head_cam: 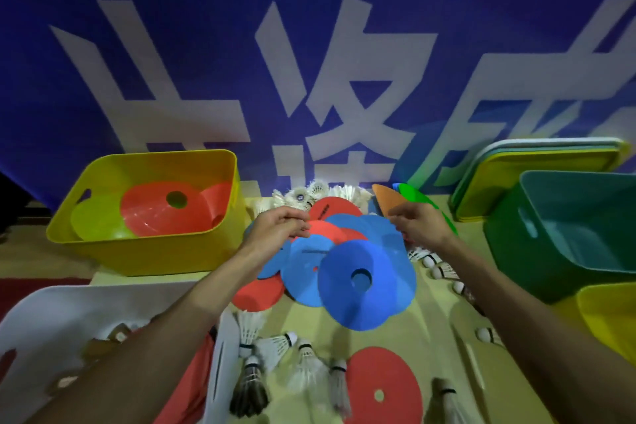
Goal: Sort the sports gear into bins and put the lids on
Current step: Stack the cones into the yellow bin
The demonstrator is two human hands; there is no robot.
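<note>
The yellow bin [144,255] sat at the far left corner of the table [433,320], nearest the left hand [275,229], which pinched the rim of a red cone [327,229] just to its right on the central pile [364,272]; the right hand [421,225] curled at a blue cone [383,234], grip unclear.

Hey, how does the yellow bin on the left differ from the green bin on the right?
The yellow bin holds red disc cones and a yellow-green one; the green bin shows no gear in its visible part. The yellow bin is yellow throughout; the green bin looks green outside, teal inside. The yellow bin is wholly in view; the green bin is cut by the frame edge. Both are lidless, with a handle slot.
</note>
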